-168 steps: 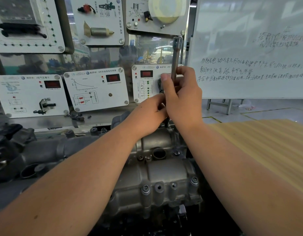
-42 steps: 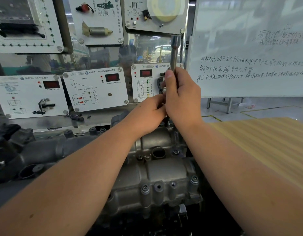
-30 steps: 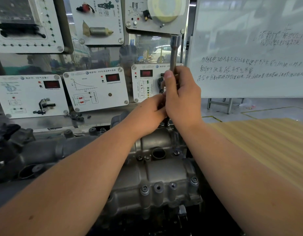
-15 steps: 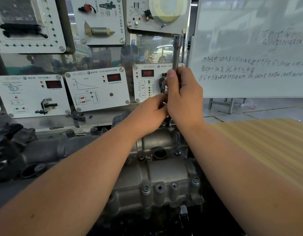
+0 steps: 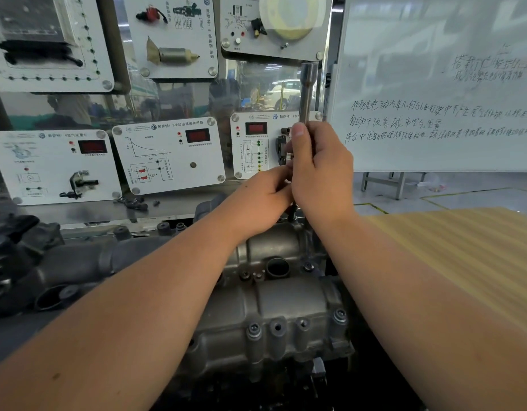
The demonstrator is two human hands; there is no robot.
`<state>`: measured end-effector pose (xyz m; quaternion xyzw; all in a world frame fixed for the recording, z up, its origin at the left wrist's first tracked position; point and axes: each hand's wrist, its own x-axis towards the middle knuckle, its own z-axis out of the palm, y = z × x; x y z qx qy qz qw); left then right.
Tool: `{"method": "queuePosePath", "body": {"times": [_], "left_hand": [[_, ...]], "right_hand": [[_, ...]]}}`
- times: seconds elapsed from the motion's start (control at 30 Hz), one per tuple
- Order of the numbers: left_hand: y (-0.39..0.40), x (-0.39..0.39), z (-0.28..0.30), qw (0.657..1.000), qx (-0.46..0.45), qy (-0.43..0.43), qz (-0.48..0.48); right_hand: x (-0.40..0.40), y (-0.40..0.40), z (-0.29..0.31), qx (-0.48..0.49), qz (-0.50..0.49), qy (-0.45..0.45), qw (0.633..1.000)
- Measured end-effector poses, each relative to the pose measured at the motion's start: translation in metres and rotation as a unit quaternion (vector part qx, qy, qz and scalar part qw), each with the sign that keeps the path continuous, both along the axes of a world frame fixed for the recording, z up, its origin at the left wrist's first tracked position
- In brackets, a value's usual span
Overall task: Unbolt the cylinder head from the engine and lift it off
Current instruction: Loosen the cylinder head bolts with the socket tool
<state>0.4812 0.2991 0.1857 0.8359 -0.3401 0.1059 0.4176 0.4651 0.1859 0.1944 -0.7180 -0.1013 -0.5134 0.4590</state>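
Observation:
The grey cast cylinder head [image 5: 286,307] lies in front of me on the engine, with several socket bolts [image 5: 254,329] along its near edge. A long steel socket extension [image 5: 308,90] stands upright over the head's far end. My right hand [image 5: 321,173] grips its shaft, thumb pointing up along it. My left hand [image 5: 260,200] is curled around the lower part of the tool, just left of and touching the right hand. The tool's tip and the bolt under it are hidden by my hands.
A dark intake manifold [image 5: 49,271] runs off to the left. White sensor training panels [image 5: 167,155] stand close behind the engine. A whiteboard [image 5: 434,84] is at the upper right, and a ribbed yellow surface [image 5: 463,262] lies to the right.
Both hands stay on the upright tool at the same spot. Only small shifts of the tool and view show between frames.

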Motion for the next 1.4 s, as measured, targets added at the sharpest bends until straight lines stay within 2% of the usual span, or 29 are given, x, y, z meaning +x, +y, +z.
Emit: {"method": "queuePosePath", "body": {"times": [0.23, 0.47, 0.7, 0.93, 1.17, 1.4], "left_hand": [[0.000, 0.003, 0.001, 1.000, 0.004, -0.010, 0.007], [0.000, 0.003, -0.002, 1.000, -0.003, 0.005, 0.000], [0.000, 0.008, -0.002, 1.000, -0.005, -0.004, 0.014], [0.000, 0.006, -0.003, 1.000, -0.015, 0.027, 0.003], [0.000, 0.010, -0.003, 1.000, -0.016, 0.007, 0.009], [0.000, 0.010, -0.005, 0.999, -0.025, 0.022, -0.004]], "right_hand": [[0.000, 0.000, 0.000, 0.021, 0.028, 0.003, 0.999], [0.000, -0.001, 0.001, -0.009, -0.008, -0.011, 1.000], [-0.001, 0.000, 0.000, 0.019, 0.018, -0.011, 1.000], [0.001, -0.001, 0.000, -0.012, -0.012, 0.002, 1.000], [0.000, 0.000, -0.001, 0.025, 0.022, 0.004, 0.999], [0.000, 0.000, 0.000, -0.012, -0.020, 0.000, 1.000]]}}
